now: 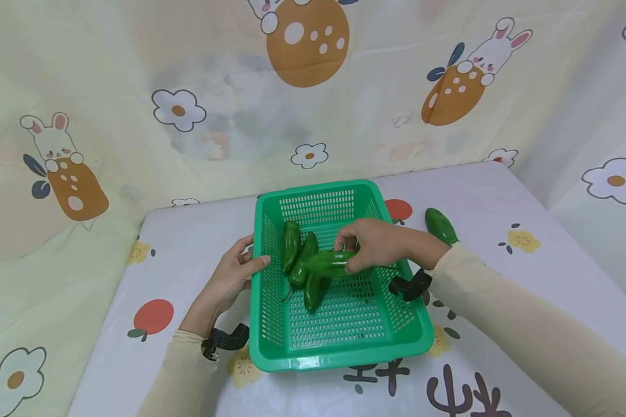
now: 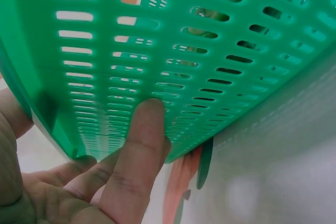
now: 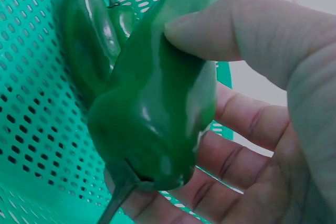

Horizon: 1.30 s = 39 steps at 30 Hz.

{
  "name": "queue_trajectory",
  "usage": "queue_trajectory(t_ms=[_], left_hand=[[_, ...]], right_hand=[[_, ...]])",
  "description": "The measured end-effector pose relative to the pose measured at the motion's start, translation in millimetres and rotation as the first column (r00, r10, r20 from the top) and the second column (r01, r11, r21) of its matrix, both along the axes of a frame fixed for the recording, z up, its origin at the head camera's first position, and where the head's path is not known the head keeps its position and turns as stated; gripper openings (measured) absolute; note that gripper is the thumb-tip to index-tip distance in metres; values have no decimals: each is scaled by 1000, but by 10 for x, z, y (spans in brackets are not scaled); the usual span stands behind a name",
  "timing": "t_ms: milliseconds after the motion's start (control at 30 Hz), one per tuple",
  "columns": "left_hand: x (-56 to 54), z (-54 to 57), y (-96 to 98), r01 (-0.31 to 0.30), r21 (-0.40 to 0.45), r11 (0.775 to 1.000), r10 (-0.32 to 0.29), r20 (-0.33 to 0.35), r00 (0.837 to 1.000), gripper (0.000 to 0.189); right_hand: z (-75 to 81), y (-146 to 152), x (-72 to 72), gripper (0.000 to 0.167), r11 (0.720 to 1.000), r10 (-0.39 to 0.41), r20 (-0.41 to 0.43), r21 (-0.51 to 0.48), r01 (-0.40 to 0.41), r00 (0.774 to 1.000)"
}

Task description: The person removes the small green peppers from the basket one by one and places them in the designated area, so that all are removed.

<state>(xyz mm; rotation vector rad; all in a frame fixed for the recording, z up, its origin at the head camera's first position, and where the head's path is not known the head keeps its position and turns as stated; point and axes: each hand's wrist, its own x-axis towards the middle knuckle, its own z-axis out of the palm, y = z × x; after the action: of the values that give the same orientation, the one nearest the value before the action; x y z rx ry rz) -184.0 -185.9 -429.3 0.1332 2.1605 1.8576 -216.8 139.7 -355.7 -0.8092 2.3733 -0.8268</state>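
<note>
A green plastic basket [image 1: 339,363] with slotted walls stands on the table. My left hand [image 1: 232,277] holds its left rim, thumb over the edge; in the left wrist view, fingers [image 2: 134,166] lie against the slotted outer wall [image 2: 34,77]. Inside the basket, my right hand [image 1: 379,243] grips a glossy green pepper [image 1: 323,264], thumb on one side and fingers on the other. Its stem end faces the right wrist camera, where the held pepper [image 3: 147,114] hides part of another pepper [image 3: 86,35]. Several green peppers [image 1: 291,243] lie in the basket's left half, partly overlapping.
Outside the basket, beyond my right wrist, another green pepper [image 1: 440,225] lies on the table, partly covered by my forearm. A patterned white cloth [image 1: 188,255] covers the table. Printed curtains [image 1: 229,145] hang behind and at the sides.
</note>
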Motion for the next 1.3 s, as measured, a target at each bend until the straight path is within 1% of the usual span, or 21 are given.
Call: queue_trajectory(t_ms=[333, 667, 800, 933, 1133, 1300], left_hand=[[12, 10, 5, -9, 5, 1000, 9, 7, 1000, 67], [18, 8, 0, -12, 15, 1000, 11, 11, 1000, 68], [20, 11, 3, -16, 10, 1000, 16, 11, 1000, 68], [23, 18, 13, -17, 2, 1000, 17, 10, 1000, 67], [31, 19, 17, -20, -7, 1000, 20, 5, 1000, 67], [30, 17, 17, -19, -2, 1000, 19, 6, 1000, 67]], right_hand=[[114, 149, 12, 32, 998, -60, -40, -38, 58, 997], [206, 354, 61, 33, 988, -140, -83, -75, 134, 987], [232, 417, 86, 34, 978, -202, -61, -74, 197, 978], [231, 481, 101, 35, 964, -258, -56, -78, 254, 964], [212, 571, 99, 32, 953, -292, -79, -101, 284, 953], [206, 650, 103, 25, 938, -333, -57, -120, 325, 941]])
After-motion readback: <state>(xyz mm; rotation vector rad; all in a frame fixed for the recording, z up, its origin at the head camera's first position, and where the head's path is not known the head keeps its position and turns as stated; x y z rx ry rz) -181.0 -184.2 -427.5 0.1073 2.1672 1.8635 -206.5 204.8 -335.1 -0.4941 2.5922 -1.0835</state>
